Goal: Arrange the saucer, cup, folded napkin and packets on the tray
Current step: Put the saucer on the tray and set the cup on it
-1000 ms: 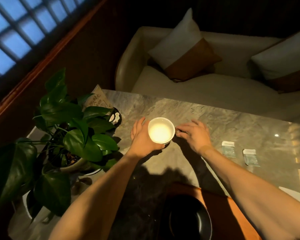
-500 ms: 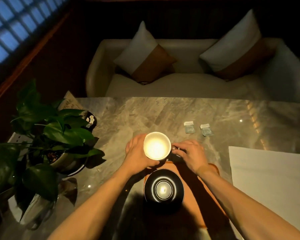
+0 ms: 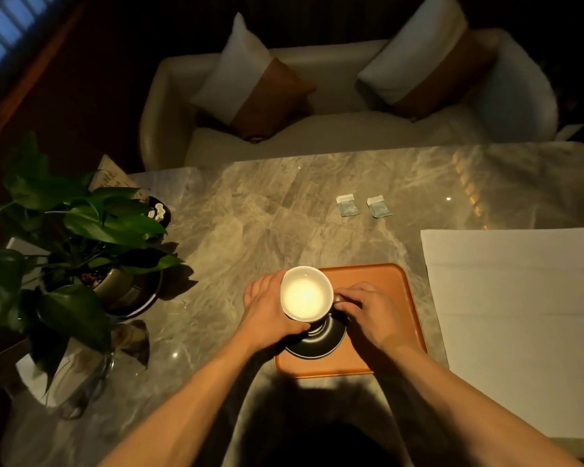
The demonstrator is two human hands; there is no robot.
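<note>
I grip the cup (image 3: 306, 298) with both hands: my left hand (image 3: 270, 315) wraps its side to steady it, my right hand (image 3: 368, 315) pinches the handle, over the saucer (image 3: 321, 342) on the tray (image 3: 385, 288) beneath. Packets (image 3: 363, 205) and napkin (image 3: 520, 315) lie beyond my right hand on the desk (image 3: 250, 224).

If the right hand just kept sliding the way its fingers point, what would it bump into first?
The right hand points leftward at the cup, and its fingers already seem to pinch the cup's handle. So the cup itself comes first, with the left hand beyond it. Depth is hard to judge.
</note>
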